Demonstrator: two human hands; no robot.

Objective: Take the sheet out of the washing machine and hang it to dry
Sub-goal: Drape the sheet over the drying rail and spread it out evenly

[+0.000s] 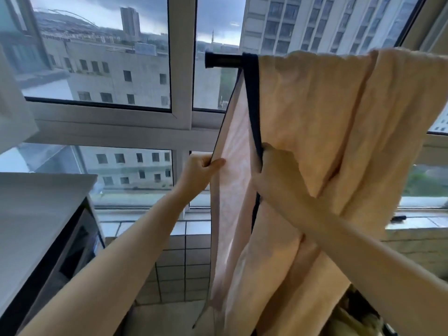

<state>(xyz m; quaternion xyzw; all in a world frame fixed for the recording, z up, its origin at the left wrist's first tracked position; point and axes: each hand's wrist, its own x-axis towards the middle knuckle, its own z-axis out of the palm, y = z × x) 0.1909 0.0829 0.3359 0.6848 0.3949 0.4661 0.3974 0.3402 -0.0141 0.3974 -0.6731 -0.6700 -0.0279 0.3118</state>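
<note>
A peach-coloured sheet (315, 122) with a dark navy border hangs draped over a black rod (221, 59) in front of the window. It bunches into folds toward the right and falls past the bottom of the view. My left hand (201, 167) pinches the far hanging edge of the sheet at mid height. My right hand (276, 170) grips the near edge along the navy border, just right of the left hand. A paler strip of the sheet is stretched between the two hands.
A white-topped appliance (36, 214) with a dark front stands at the lower left. White window frames (181, 69) and a tiled sill wall (184, 258) lie behind the sheet. A white cabinet corner (12, 105) juts in at upper left.
</note>
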